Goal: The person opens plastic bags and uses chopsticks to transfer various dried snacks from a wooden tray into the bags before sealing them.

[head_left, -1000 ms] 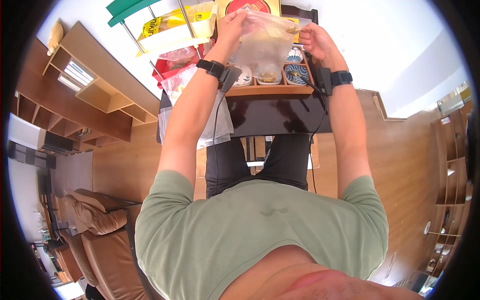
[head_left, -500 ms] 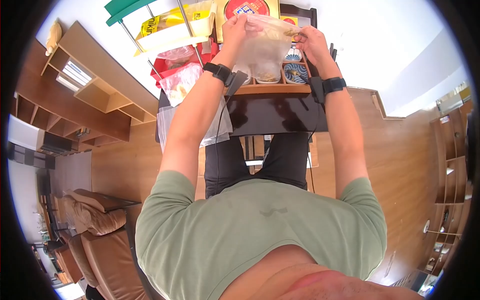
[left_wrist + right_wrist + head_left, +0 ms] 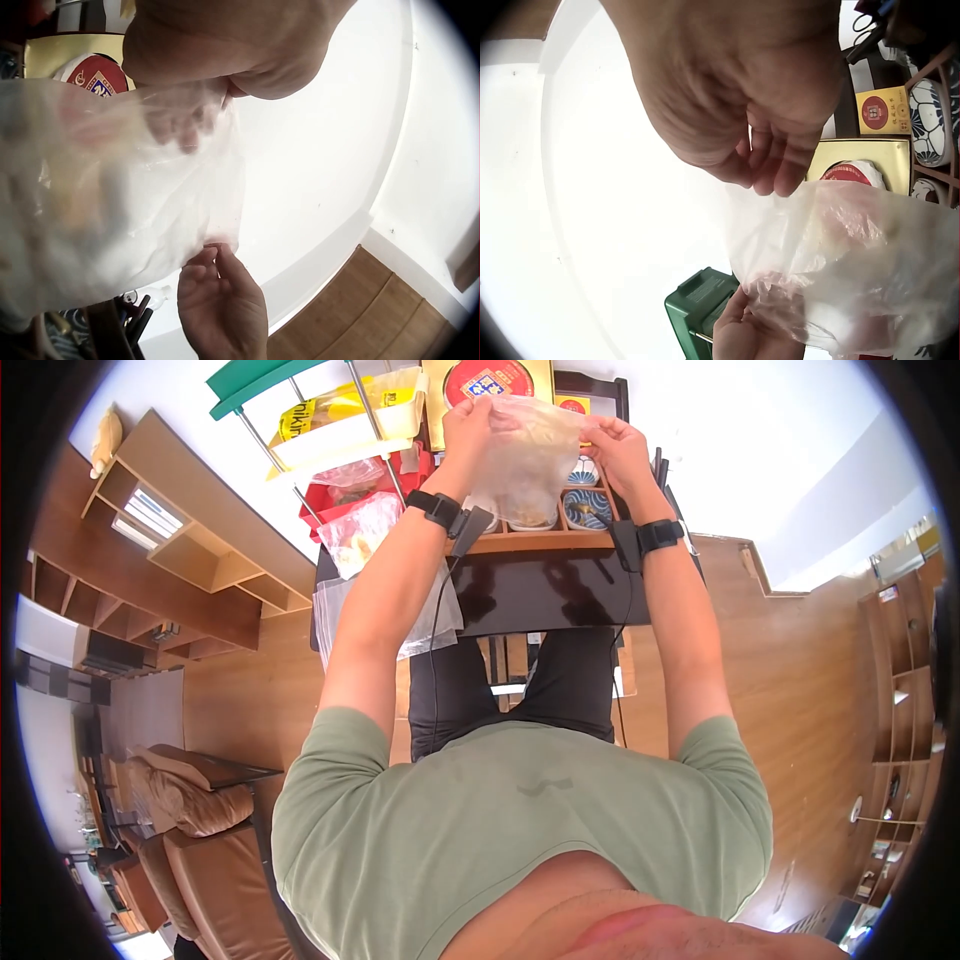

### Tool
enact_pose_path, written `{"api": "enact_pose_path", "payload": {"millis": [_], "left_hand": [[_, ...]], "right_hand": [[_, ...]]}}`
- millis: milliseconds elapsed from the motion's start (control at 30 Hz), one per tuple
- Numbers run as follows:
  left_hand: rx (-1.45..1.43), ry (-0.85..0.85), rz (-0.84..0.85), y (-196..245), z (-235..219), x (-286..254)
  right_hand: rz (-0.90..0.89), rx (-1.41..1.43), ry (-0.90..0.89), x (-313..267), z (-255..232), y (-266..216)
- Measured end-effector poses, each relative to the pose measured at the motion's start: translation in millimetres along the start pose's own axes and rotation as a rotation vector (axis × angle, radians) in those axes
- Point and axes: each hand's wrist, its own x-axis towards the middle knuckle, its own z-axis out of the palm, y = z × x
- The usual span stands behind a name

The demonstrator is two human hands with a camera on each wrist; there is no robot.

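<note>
A translucent plastic bag (image 3: 527, 460) hangs between my two hands above a wooden compartment tray (image 3: 545, 542). My left hand (image 3: 467, 435) pinches its upper left edge; some left fingers show blurred through the plastic in the left wrist view. At the opposite upper corner, my right hand (image 3: 621, 452) pinches the edge between thumb and fingertips, as the right hand (image 3: 223, 307) does in the left wrist view. The bag looks cloudy and creased, and its lower end overlaps the patterned cups in the head view. A blue swirl-patterned cup (image 3: 586, 508) shows right of it.
Behind the bag stands a gold box (image 3: 437, 420) with a round red label. Left of it is a green-topped rack (image 3: 258, 382) holding yellow packaging, with a red container (image 3: 325, 495) below. Clear bags (image 3: 350, 605) lie on the dark table (image 3: 530, 592) by my left forearm.
Both hands and the bag have come slightly lower and nearer. My right hand has shifted a little to the left. The brownish bit beside its fingertips earlier no longer shows there.
</note>
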Motion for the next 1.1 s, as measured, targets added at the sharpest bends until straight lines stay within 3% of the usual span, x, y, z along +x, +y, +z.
{"api": "enact_pose_path", "payload": {"millis": [200, 300, 400, 500, 567, 600, 733, 767, 800, 867, 1033, 1100], "left_hand": [[0.070, -0.006, 0.074, 10, -3, -2], [-0.047, -0.078, 0.172, 12, -5, 3], [-0.045, -0.110, 0.251, 12, -7, 6], [0.042, -0.180, 0.284, -1, -17, 7], [0.303, -0.258, 0.197, -5, -29, 10], [0.304, -0.259, 0.199, -5, -28, 7], [0.210, -0.219, 0.437, 13, -7, -18], [0.201, -0.232, 0.541, 23, 0, -23], [0.202, -0.230, 0.537, 35, 6, -30], [0.550, -0.219, 0.625, 51, 13, -42], [0.659, -0.200, 0.789, 49, 18, -34], [0.726, -0.191, 0.843, 36, 14, -25]], "right_hand": [[-0.044, -0.105, 0.006, -3, 7, -25], [-0.097, -0.189, 0.008, 3, 3, -26], [-0.170, -0.109, 0.020, 3, 3, -25], [-0.097, -0.109, 0.015, -3, 4, -28], [-0.102, -0.046, 0.033, -6, -2, -29], [-0.101, 0.017, 0.049, -8, -6, -29], [-0.130, 0.068, 0.055, -25, -13, -32], [-0.222, -0.011, 0.059, -32, -10, -36], [-0.309, -0.090, 0.065, -43, -7, -41], [-0.259, -0.201, 0.094, -64, 1, -53], [-0.060, -0.423, 0.128, -99, -24, -29], [0.045, 0.060, 0.188, -123, -22, 0]]}}
